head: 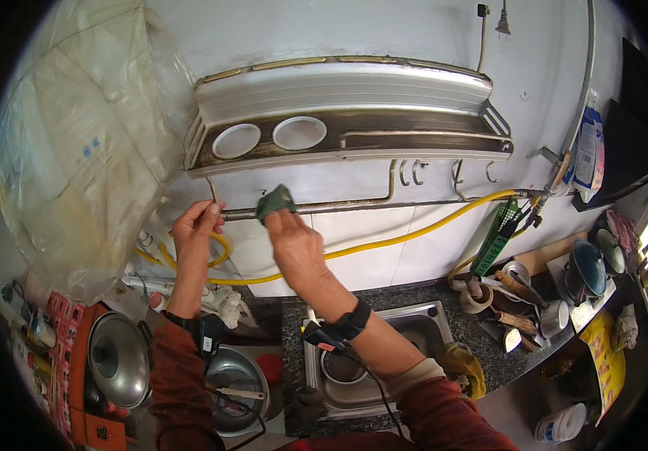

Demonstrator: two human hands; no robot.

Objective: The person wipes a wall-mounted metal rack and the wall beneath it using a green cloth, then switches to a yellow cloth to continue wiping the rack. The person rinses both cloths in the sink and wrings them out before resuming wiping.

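A metal wall shelf (pixel 352 135) with two round holes hangs on the wall, its tray stained dark brown. Below it runs a thin bent metal rail (pixel 346 202), grimy in places. My left hand (pixel 194 222) pinches the rail's left end between thumb and fingertips. To its right, my right hand (pixel 295 239) grips a dark green scouring pad (pixel 276 204), which lies against the rail. Several hooks (pixel 417 172) hang under the shelf's right half. A yellow hose (pixel 380 244) passes behind my right wrist, along the white tiles.
Under my arms are a steel sink (pixel 442 321) in a dark stone counter and a metal basin (pixel 236 417). A lidded wok (pixel 118 361) stands at left, below a large plastic-wrapped object (pixel 93 141). At right are a green utensil holder (pixel 490 242), knives, pots and a mortar (pixel 476 299).
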